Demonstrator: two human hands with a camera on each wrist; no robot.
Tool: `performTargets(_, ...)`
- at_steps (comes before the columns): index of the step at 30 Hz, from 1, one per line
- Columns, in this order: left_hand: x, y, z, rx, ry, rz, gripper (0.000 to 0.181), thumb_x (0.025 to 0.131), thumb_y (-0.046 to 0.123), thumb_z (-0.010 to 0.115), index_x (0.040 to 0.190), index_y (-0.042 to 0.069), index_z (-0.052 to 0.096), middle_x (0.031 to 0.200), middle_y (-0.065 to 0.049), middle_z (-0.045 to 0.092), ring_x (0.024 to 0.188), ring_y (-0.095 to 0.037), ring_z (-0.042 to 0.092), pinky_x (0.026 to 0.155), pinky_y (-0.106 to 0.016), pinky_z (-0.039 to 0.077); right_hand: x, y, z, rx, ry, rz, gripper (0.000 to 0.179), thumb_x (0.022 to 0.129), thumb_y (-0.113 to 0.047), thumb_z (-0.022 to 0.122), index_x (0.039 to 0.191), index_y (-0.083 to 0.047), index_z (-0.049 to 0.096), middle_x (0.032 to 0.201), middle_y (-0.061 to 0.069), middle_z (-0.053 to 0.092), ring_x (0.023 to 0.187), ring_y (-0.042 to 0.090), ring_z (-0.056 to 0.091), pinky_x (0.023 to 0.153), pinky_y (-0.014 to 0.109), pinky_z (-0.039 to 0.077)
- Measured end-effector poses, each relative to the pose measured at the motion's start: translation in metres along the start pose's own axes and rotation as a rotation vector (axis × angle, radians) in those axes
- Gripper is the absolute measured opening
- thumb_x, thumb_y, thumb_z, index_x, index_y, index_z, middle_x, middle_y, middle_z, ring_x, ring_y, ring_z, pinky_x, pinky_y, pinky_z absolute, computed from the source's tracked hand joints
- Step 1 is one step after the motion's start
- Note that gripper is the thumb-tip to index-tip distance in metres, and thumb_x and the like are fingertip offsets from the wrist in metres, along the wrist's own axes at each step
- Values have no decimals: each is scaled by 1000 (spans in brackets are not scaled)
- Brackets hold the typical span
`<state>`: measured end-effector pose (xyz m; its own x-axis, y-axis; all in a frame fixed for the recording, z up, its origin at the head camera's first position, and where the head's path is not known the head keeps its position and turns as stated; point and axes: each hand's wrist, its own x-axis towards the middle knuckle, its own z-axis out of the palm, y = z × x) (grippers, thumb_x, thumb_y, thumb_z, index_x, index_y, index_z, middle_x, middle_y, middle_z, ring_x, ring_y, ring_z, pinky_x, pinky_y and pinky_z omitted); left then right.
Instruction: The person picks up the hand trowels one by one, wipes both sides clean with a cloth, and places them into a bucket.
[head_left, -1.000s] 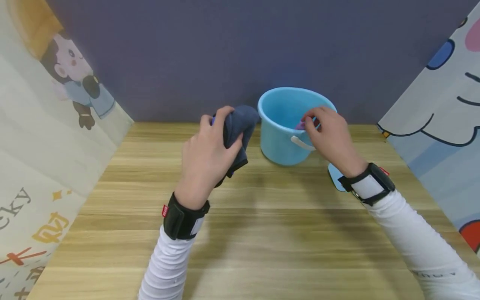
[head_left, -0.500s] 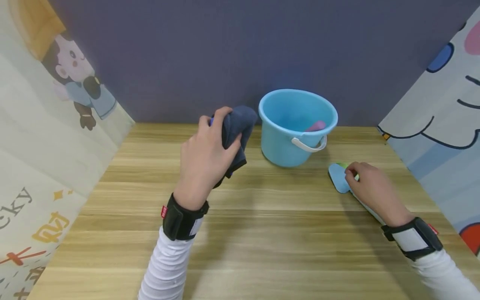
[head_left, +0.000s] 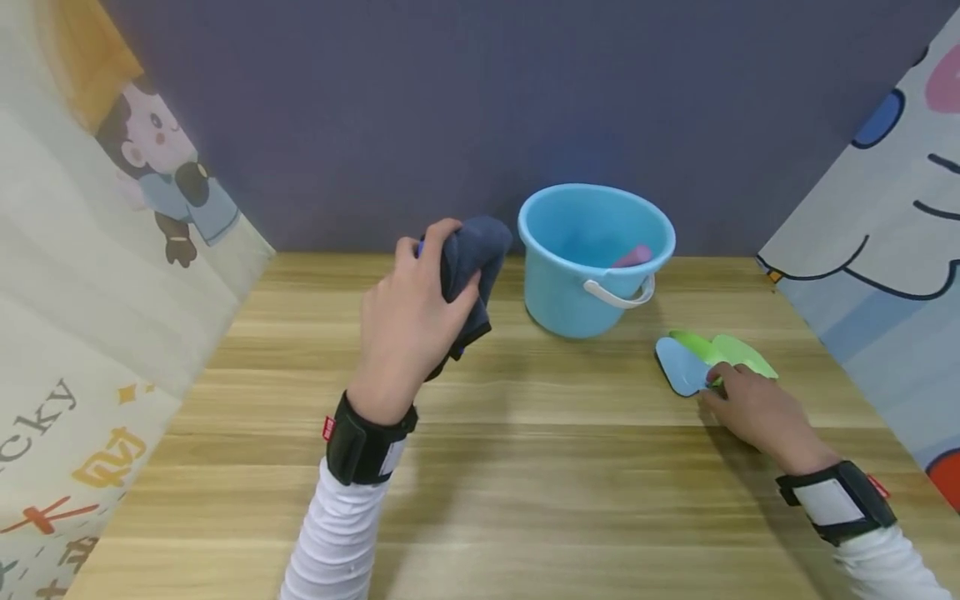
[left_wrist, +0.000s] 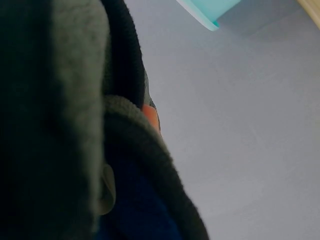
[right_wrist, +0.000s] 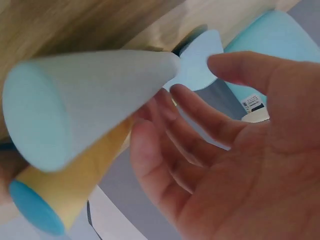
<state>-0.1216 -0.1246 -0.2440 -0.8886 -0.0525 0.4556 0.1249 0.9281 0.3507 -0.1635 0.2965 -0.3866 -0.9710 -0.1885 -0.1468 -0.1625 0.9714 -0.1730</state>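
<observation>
My left hand [head_left: 408,329] grips a folded dark blue-grey cloth [head_left: 474,258] above the table. In the left wrist view the cloth [left_wrist: 125,130] fills the left side, with a small loop and a bright blue layer. My right hand [head_left: 761,408] is at the neck of a light blue toy shovel [head_left: 681,365], beside a green toy piece [head_left: 738,354]. In the right wrist view, the thumb stands apart from the fingers [right_wrist: 195,110], whose tips lie right by the shovel's pale, cone-shaped handle [right_wrist: 95,95]. A yellow handle [right_wrist: 75,180] with a blue end lies behind it.
A light blue bucket [head_left: 573,296] with a white handle [head_left: 615,293] stands at the back of the wooden table [head_left: 570,500]. Something pink [head_left: 633,257] shows inside it. A dark wall panel [head_left: 412,117] rises behind, with printed sheets [head_left: 97,333] on both sides.
My right hand has come out of the bucket, leaving the pink thing there, and moved down and right to the shovel. The left hand keeps its grip on the cloth, nearly still.
</observation>
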Motion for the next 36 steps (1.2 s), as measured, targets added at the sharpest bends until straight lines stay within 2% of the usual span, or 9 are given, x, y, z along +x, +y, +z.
performTargets(4,-1,0,1,8,-12,-10,58,97,45,64,148,28,43,121,-20,60,61,-30,62,52,-42,50,-1,0,5,-16,-24,-9,39,95,-25,64,114,9,61,98,24,66,83,34,63,68,50,51)
performTargets(10,-2,1,4,11,-16,-3,58,97,44,64,148,28,44,119,-19,60,58,-28,61,51,-40,49,-3,-1,16,12,-13,-26,30,94,-19,66,105,9,60,85,13,61,74,23,55,64,42,48)
performTargets(16,-2,1,4,4,-7,1,58,97,43,65,148,27,44,119,-20,60,59,-28,61,51,-40,50,-6,-2,19,73,12,-34,26,97,-14,59,107,10,53,96,25,55,83,30,55,69,45,48)
performTargets(19,-2,1,4,2,-6,2,58,97,43,65,148,26,44,119,-20,60,59,-28,61,51,-40,51,-8,-3,19,107,44,-26,28,95,-12,58,109,11,52,99,28,51,83,32,53,68,43,46)
performTargets(26,-2,1,4,2,1,6,57,97,43,66,147,26,45,118,-20,61,59,-28,61,52,-40,51,-17,-11,15,142,147,-28,39,91,-14,62,112,19,58,101,35,53,83,38,56,66,43,47)
performTargets(29,-2,1,4,-1,-2,6,58,97,42,66,148,26,45,118,-20,61,59,-28,61,51,-40,50,-21,-17,13,146,192,-39,40,93,-14,62,117,17,60,105,38,53,82,40,57,64,44,47)
performTargets(32,-2,1,3,-3,-2,8,58,97,42,66,148,26,45,118,-20,61,59,-28,61,51,-40,51,-25,-26,8,154,253,-59,37,94,-14,63,121,12,59,103,35,56,78,35,56,59,37,43)
performTargets(36,-1,2,3,-3,3,14,58,97,42,66,148,25,45,118,-20,61,58,-27,61,51,-40,50,-30,-41,1,179,287,-60,37,100,-18,61,129,5,55,82,17,61,63,22,51,52,29,35)
